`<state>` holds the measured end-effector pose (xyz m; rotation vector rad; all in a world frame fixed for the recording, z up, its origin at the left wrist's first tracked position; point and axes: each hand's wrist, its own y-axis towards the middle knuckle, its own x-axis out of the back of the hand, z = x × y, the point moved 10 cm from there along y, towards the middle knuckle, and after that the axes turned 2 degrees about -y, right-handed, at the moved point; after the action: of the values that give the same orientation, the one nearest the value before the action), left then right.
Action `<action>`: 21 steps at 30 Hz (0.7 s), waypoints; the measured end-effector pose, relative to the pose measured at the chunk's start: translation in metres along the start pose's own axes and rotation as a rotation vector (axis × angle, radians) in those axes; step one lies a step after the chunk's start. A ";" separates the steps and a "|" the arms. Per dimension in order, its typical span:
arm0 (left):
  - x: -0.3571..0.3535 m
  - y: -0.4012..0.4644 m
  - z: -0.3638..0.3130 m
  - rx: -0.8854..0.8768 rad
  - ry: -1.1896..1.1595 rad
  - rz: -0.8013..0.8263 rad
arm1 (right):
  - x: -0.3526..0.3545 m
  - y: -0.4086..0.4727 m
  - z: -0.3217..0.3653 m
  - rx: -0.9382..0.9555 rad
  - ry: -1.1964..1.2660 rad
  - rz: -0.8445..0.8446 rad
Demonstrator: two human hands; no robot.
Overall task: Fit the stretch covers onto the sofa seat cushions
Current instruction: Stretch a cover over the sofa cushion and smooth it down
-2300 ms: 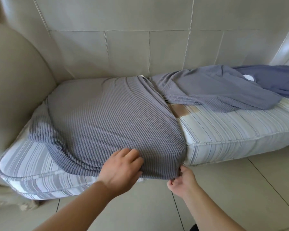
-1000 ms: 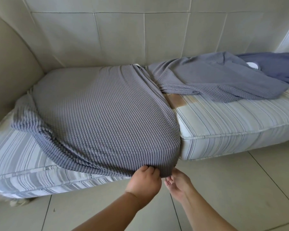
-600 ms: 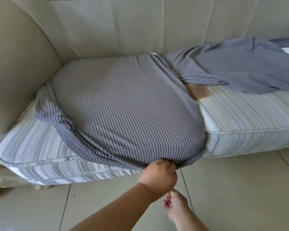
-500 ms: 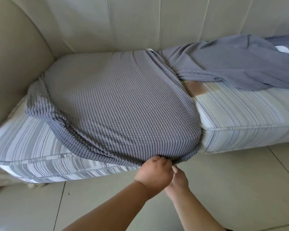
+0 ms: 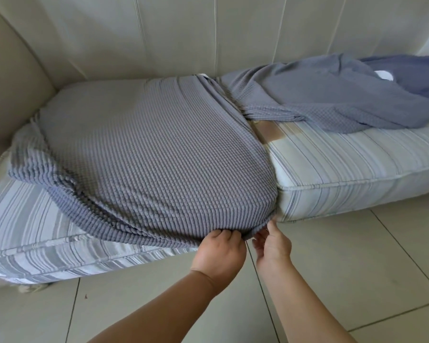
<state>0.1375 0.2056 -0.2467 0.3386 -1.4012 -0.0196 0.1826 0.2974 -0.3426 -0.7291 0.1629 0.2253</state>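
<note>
While we bent over the sofa, the scene stood as listed.

Cover: the grey waffle-knit cover [image 5: 144,149] lay stretched over most of the left cushion [image 5: 22,224]; its front right corner was pulled down over the cushion's front edge, while its left part sat bunched on the striped top.

Left hand: our left hand [image 5: 218,253] gripped the cover's front hem, fingers curled together onto the fabric, knuckles up.

Right hand: our right hand [image 5: 271,243] sat just beside the left at the cover's corner; its fingers pointed up and touched the hem's underside. We could not tell whether they pinched the fabric.

Left cushion: its striped front left corner and front face were bare.

Right cushion: the right cushion [image 5: 352,167] touched the left one, with a brown stain [image 5: 270,131] near the seam.

Spare covers: a second grey cover [image 5: 327,95] lay loose on the right cushion's rear, with a bluer cloth [image 5: 424,73] behind it.

Floor: pale tiles [image 5: 357,268] lay under both arms.
</note>
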 end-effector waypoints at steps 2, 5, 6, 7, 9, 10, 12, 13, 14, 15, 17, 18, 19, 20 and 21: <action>-0.002 0.002 -0.002 0.009 -0.004 0.018 | -0.003 -0.003 0.003 -0.025 -0.026 0.081; -0.004 0.006 -0.004 0.029 -0.011 0.057 | -0.008 -0.010 0.009 -0.047 -0.002 0.177; -0.004 0.008 -0.005 0.032 -0.014 0.064 | -0.008 -0.009 0.011 -0.034 0.003 0.181; -0.004 0.009 -0.006 0.031 -0.019 0.069 | -0.007 -0.007 0.013 -0.011 0.003 0.163; -0.005 0.011 -0.009 0.027 -0.022 0.095 | 0.000 -0.001 0.015 0.016 -0.009 0.069; -0.007 0.012 -0.011 0.024 -0.028 0.121 | 0.004 0.004 0.013 0.014 -0.022 0.020; -0.015 0.011 -0.015 0.029 -0.035 0.176 | 0.008 0.016 0.006 -0.024 -0.050 -0.035; -0.019 0.011 -0.016 0.037 -0.037 0.196 | 0.008 0.023 0.003 -0.035 -0.075 -0.048; -0.025 0.011 -0.017 0.047 -0.040 0.208 | 0.008 0.031 0.002 -0.029 -0.115 -0.053; -0.030 0.010 -0.017 0.056 -0.043 0.210 | 0.008 0.038 0.001 -0.010 -0.167 -0.054; -0.036 0.008 -0.019 0.063 -0.042 0.233 | 0.008 0.045 0.000 0.023 -0.267 -0.050; -0.039 0.006 -0.022 0.055 -0.040 0.251 | 0.009 0.047 -0.003 0.028 -0.283 -0.038; -0.042 0.004 -0.025 0.038 -0.038 0.264 | 0.009 0.049 -0.006 0.031 -0.285 -0.019; -0.046 0.002 -0.028 0.019 -0.037 0.290 | 0.007 0.050 -0.009 0.033 -0.289 -0.002; -0.049 -0.001 -0.030 0.015 -0.038 0.304 | 0.004 0.050 -0.011 0.036 -0.302 0.013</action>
<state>0.1584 0.2218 -0.2980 0.1354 -1.4788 0.2343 0.1726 0.3269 -0.3838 -0.6506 -0.1153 0.3410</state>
